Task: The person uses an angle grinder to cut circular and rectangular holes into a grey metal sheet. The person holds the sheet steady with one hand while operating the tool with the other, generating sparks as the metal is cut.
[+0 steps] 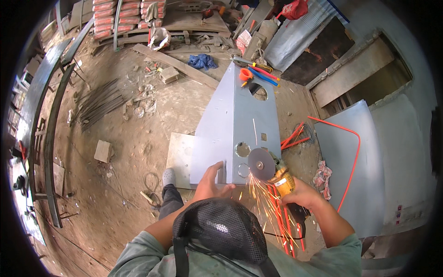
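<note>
A bent grey sheet-metal box (214, 124) lies before me, with round and square cut-outs in its right face. My right hand (302, 193) is closed around a yellow-and-black angle grinder (284, 183). The grinder's dark cutting disc (262, 164) stands at the right face beside two round holes near the close end. Orange sparks (260, 194) spray down toward me. My left hand (210, 183) rests against the box's near left edge, fingers stretched and apart. On the far end lie an orange tape roll (245, 74) and red- and blue-handled tools (265, 76).
Red conduit pieces (282, 221) lie below the grinder, and a bent red tube (357, 152) rests against a grey sheet (350, 166) at right. Thin rods (99, 104), a block (103, 151) and long metal beams (34, 111) are at left. Stacked bags (129, 16) stand far back.
</note>
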A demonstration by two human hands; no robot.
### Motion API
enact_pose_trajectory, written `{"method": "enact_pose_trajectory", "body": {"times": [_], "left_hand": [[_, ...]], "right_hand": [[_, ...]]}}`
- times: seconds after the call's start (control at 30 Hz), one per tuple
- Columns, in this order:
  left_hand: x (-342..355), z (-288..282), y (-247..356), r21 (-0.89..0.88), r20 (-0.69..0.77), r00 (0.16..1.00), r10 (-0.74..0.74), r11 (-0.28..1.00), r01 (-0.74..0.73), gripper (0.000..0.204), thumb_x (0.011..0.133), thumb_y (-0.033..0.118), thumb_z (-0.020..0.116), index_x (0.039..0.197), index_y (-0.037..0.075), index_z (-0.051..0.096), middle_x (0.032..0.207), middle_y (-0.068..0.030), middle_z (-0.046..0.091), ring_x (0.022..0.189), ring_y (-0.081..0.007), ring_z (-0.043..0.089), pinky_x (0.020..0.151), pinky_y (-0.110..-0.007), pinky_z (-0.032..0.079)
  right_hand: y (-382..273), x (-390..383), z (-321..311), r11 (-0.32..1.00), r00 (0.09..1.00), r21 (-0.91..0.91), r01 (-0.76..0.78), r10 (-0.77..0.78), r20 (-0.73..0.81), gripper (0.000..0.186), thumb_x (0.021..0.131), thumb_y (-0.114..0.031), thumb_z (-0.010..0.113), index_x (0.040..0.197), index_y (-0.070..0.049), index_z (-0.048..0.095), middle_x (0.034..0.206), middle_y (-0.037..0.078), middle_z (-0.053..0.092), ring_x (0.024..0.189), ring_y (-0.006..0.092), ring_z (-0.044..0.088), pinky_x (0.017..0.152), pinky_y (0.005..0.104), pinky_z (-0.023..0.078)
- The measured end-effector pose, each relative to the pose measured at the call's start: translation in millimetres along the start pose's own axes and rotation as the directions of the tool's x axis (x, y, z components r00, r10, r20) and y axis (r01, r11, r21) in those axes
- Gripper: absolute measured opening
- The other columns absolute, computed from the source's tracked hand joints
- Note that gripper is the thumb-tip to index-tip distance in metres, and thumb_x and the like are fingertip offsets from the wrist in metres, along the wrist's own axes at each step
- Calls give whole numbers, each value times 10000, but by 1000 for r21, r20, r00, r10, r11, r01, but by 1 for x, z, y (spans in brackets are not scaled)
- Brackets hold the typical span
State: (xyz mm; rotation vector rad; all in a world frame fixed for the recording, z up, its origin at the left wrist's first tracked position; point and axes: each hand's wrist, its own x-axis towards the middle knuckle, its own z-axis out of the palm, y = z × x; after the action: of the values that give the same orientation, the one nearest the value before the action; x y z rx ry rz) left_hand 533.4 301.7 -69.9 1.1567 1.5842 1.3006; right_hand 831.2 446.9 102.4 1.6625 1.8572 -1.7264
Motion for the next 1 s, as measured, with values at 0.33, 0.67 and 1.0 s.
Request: {"method": "enact_pose_trajectory", "body": {"times": [0.33,0.67,1.0], "left_hand": [[-2,4,-8,-74,-49,998,36,996,-40,986,870,299,998,1622,-57,468,1567,-280,612,1503,-402,578,1256,-481,464],[-15,-3,0,-85,-32,999,4,996,-7,924,932,331,936,1641,-20,459,1597,-281,586,1530,-427,549,1265,-496,462],[-17,3,-4,-117,-75,997,-2,993,-6,898,941,303,933,1641,-19,471,1567,-255,643,1519,-401,575,1271,-509,450]], "right_hand": [[-9,3,-6,967,995,-236,98,-102,-5,674,811,-72,889,1427,-24,619,1170,57,739,1038,161,674,927,373,570],[-39,12,-27,953,993,-284,103,-115,-26,711,712,-78,939,1350,2,635,1104,76,738,995,173,713,892,358,586],[-75,10,-33,837,995,-539,94,-100,19,752,673,-128,983,1331,5,644,1080,61,734,959,166,681,879,343,568]]}}
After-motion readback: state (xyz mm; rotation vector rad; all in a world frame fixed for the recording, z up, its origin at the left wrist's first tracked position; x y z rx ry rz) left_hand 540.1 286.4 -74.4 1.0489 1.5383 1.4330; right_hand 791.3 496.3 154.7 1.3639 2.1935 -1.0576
